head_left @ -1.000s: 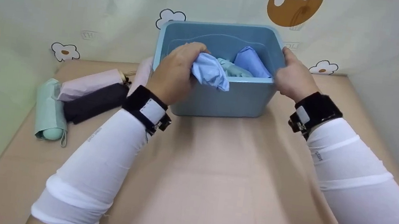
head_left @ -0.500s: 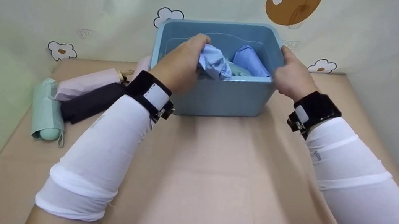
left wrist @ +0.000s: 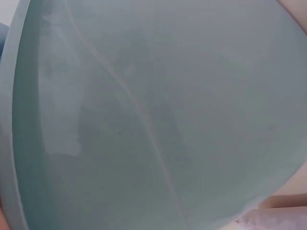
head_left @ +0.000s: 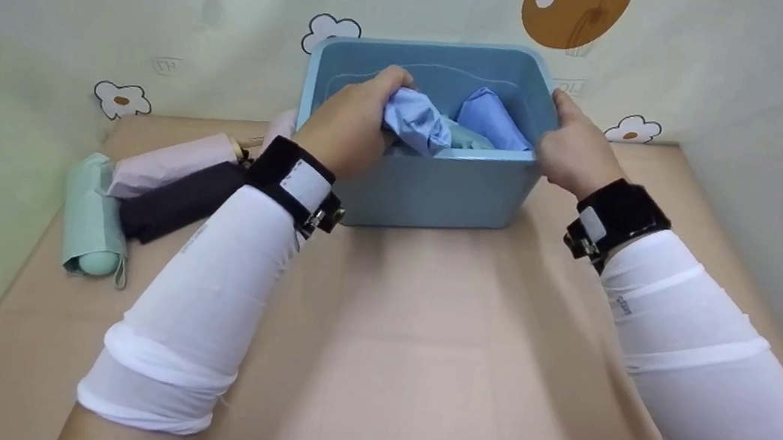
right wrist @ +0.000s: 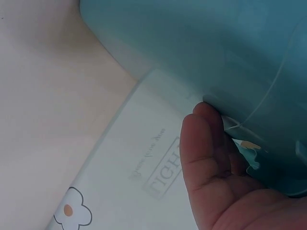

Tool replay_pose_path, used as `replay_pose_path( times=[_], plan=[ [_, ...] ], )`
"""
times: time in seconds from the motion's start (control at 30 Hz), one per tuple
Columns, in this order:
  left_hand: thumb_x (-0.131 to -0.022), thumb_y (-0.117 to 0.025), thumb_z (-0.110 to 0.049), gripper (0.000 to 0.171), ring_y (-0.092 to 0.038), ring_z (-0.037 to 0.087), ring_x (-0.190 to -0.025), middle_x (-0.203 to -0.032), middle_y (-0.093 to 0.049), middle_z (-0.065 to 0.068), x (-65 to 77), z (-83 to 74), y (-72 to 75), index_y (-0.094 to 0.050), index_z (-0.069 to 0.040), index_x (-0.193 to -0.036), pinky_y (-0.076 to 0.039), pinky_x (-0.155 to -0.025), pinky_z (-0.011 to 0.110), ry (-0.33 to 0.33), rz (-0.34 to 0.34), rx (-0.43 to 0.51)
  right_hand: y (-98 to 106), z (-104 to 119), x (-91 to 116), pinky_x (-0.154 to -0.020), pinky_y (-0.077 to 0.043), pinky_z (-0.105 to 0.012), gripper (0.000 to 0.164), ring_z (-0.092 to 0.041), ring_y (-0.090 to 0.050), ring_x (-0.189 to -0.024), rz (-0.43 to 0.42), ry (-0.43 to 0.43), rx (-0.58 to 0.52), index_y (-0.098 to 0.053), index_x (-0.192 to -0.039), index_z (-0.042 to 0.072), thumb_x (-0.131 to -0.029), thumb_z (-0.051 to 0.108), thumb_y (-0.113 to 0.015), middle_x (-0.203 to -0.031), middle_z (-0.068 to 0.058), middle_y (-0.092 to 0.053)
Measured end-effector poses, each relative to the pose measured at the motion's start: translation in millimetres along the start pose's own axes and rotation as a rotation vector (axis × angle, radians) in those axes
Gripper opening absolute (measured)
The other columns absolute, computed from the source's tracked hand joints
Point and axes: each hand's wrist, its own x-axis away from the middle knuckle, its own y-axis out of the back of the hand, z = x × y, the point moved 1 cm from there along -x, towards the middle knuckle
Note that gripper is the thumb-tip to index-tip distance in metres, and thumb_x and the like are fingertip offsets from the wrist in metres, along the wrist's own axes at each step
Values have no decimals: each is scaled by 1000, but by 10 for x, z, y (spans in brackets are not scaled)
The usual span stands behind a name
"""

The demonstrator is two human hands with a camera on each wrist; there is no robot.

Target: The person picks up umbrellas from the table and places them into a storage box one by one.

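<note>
A blue-grey plastic bin (head_left: pixel 433 191) stands at the back of the table. My left hand (head_left: pixel 351 124) is over its near left rim and holds a light blue folded umbrella (head_left: pixel 417 121), its loose fabric bunched; the fingertips are hidden. Inside the bin lie a blue folded umbrella (head_left: pixel 494 118) and a green one (head_left: pixel 469 138). My right hand (head_left: pixel 581 150) grips the bin's right end, thumb up along the rim. In the right wrist view its fingers (right wrist: pixel 196 148) are at an opening in the bin's wall. The left wrist view is filled by the bin's wall (left wrist: pixel 192 105).
Left of the bin lie a mint green folded umbrella (head_left: pixel 95 219), a pink one (head_left: pixel 172 164) and a black one (head_left: pixel 186 200). Another pink item (head_left: pixel 281 126) is partly hidden behind my left hand. A patterned cloth wall (head_left: pixel 236 18) rises right behind the bin.
My left hand has moved slightly up and inward, bringing the light blue umbrella from hanging over the bin's front rim to inside it. My right hand has kept its grip.
</note>
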Motion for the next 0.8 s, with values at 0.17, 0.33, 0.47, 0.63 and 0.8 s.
replay_pose_path(
  times=[0.17,0.33,0.47,0.63,0.8],
  plan=[
    [-103,-62,-8,49,-63,23,-119,-137,-67,8,10,7,2,-47,-24,-147,-49,-104,42,15,3,16,-3,1,-1,-103,-51,-47,79,-35,-35,-150,-1,-2,-1,5,-169,27,-102,13,-33,-178,-5,-12],
    [-104,-62,-11,48,-63,23,-119,-135,-67,9,18,10,-4,-47,-26,-148,-49,-105,42,27,7,21,-5,-2,-5,-103,-51,-48,78,-35,-35,-151,-3,1,-1,5,-169,27,-102,13,-33,-178,-5,-12],
    [-104,-63,-13,47,-63,23,-120,-136,-67,8,14,21,-16,-48,-26,-147,-50,-105,43,20,5,19,-4,-11,-6,-102,-52,-47,78,-35,-35,-150,-5,9,1,4,-170,27,-102,14,-32,-178,-5,-13],
    [-103,-64,-14,48,-63,24,-116,-135,-67,9,8,36,-28,-49,-25,-147,-50,-102,44,4,0,14,-3,-23,2,-88,-53,-39,79,-35,-39,-146,-20,42,11,0,-170,25,-100,12,-32,-176,-6,-18],
    [-104,-63,-12,50,-62,24,-121,-139,-65,9,10,26,-21,-47,-25,-150,-49,-105,44,22,5,9,-6,-14,10,-86,-53,-38,78,-34,-39,-146,-27,41,14,-1,-170,25,-100,12,-32,-176,-6,-20]
  ],
)
